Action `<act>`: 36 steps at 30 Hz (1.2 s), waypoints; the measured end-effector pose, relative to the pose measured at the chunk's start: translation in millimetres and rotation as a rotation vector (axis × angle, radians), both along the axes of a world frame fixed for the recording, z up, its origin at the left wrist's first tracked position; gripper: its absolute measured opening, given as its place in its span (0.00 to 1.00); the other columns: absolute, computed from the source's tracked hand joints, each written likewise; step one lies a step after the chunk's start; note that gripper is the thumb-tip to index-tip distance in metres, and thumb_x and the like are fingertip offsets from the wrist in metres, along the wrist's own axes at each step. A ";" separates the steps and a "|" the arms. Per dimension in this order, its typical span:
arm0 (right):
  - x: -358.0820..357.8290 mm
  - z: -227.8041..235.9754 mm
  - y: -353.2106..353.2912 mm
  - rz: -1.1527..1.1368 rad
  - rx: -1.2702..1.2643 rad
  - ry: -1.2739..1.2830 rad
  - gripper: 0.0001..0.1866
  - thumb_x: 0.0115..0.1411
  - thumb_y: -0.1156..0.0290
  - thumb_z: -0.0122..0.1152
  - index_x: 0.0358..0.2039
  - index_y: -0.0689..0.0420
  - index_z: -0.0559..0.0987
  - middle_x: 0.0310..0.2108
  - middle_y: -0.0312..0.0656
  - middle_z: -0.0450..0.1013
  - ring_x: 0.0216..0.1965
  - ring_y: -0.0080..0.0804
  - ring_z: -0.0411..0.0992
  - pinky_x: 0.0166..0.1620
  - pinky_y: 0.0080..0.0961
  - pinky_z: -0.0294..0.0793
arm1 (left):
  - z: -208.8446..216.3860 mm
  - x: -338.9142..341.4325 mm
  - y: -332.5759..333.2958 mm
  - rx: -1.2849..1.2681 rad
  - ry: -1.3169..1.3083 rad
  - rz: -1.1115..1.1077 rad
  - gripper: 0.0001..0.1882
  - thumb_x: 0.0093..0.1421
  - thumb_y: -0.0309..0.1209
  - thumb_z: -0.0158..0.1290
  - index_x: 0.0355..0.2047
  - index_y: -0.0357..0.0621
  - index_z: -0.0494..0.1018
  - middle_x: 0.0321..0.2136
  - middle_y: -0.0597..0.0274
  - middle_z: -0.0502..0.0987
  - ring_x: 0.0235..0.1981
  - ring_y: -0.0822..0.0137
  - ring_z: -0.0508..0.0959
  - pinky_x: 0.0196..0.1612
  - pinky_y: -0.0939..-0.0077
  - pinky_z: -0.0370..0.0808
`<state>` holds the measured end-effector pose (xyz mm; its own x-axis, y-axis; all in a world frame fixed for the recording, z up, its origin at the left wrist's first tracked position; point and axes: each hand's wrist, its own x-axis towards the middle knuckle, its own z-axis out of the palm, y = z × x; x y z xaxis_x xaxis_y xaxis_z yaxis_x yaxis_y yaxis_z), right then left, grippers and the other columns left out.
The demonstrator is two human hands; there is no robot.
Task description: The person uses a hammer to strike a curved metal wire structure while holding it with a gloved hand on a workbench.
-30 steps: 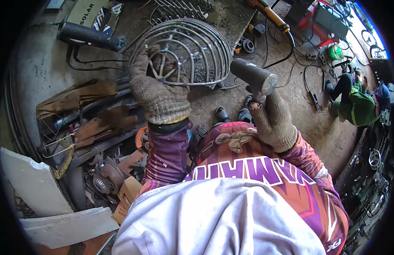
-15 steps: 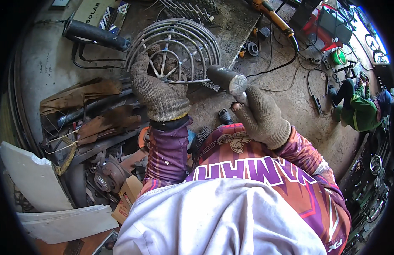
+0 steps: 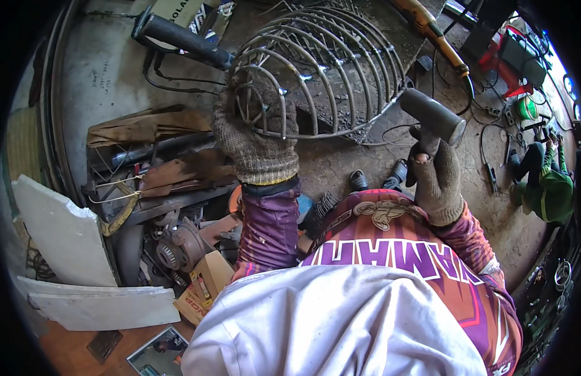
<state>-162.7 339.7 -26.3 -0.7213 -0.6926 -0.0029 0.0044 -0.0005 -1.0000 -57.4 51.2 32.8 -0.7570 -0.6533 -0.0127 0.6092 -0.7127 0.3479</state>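
Cage (image 3: 320, 72) left of hammer (image 3: 431, 116), free room right

A cardboard box (image 3: 219, 271) sits beside white boards (image 3: 102, 308).

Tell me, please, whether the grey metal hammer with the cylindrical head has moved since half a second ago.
Yes: the hammer has moved to the person's right, now nearer the long orange-and-black power tool.

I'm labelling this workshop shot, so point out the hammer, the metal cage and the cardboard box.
Hammer (image 3: 430, 116), head camera view: side of the striking head.
Metal cage (image 3: 321, 71), head camera view: bright weld where rods meet.
Cardboard box (image 3: 217, 271), head camera view: plain brown side.
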 end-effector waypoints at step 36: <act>-5.7 57.0 -61.7 -0.355 -0.565 -0.596 0.21 0.69 0.58 0.58 0.54 0.59 0.69 0.40 0.40 0.73 0.40 0.32 0.78 0.41 0.33 0.83 | 10.0 -16.3 19.0 -0.087 0.134 -0.001 0.16 0.66 0.34 0.48 0.47 0.37 0.76 0.40 0.52 0.83 0.37 0.62 0.85 0.39 0.64 0.86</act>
